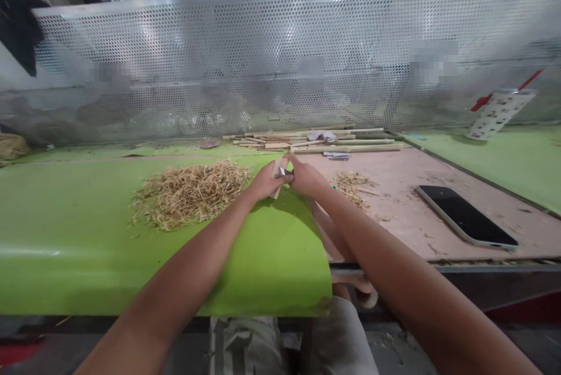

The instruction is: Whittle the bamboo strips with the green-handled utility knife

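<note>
Over the green sheet, my left hand (263, 182) is closed around a flat, pale wooden piece (279, 163), which stands tilted between my two hands. My right hand (305, 177) meets it from the other side, its fingers pinching a small metal blade-like tool (283, 172) with a bright end and a dark part. The tool lies against or just in front of the wood; contact is too small to tell. Left of my hands is a heap of thin, curly straw-coloured shavings (193, 191). A smaller scatter of shavings (354, 188) lies beyond my right wrist.
Bamboo strips and sticks (302, 142) lie at the back, with folded paper on them. A phone (467, 215) rests on the pinkish board (409, 229) at right. Behind stands a perforated metal panel (263, 42). A patterned tumbler (498, 115) with a red straw stands far right.
</note>
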`<state>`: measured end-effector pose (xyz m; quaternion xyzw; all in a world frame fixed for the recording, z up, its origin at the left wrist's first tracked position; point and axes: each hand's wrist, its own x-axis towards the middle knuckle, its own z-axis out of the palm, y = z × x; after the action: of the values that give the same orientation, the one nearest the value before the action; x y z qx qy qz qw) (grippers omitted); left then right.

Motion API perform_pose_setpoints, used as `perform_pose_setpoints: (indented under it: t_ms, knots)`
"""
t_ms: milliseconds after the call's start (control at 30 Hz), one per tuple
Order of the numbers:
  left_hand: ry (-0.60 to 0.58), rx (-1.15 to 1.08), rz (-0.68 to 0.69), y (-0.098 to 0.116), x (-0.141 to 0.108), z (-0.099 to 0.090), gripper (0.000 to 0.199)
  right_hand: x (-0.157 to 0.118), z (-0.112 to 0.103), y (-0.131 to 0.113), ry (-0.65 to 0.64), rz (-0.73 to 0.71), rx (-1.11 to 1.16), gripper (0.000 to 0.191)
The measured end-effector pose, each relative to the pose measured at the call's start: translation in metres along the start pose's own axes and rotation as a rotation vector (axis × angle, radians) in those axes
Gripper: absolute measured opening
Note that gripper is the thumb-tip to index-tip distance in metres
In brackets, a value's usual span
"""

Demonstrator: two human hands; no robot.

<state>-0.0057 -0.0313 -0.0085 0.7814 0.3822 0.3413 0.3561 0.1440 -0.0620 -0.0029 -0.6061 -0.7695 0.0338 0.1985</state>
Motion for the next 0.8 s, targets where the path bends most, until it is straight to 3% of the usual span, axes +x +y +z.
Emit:
perform_pose_setpoints:
  t_ms: [133, 333, 500, 600, 800]
  knots:
    - [-0.076, -0.065, 0.006, 0.0, -0.002, -0.003, 0.058, 0.0, 0.003, 0.007, -0.061, -0.111, 0.062, 0.076]
    - [-0.039, -0.042, 0.006, 0.001, -0.003, -0.001, 0.039, 0.001, -0.003, -0.003, 0.05, 0.013, -0.059, 0.048]
    - [-0.076, -0.133, -0.072, 0.001, -0.004, -0.002, 0.045, 0.0, -0.011, 0.001, 0.14, 0.096, -0.014, 0.033]
    - [-0.017, -0.21, -0.161, 0.001, -0.006, -0.003, 0.041, -0.002, -0.012, 0.008, 0.165, 0.111, 0.108, 0.042]
    - [0.184, -0.594, -0.309, -0.005, 0.001, 0.003, 0.033, -0.003, -0.006, 0.002, 0.016, -0.062, 0.172, 0.049]
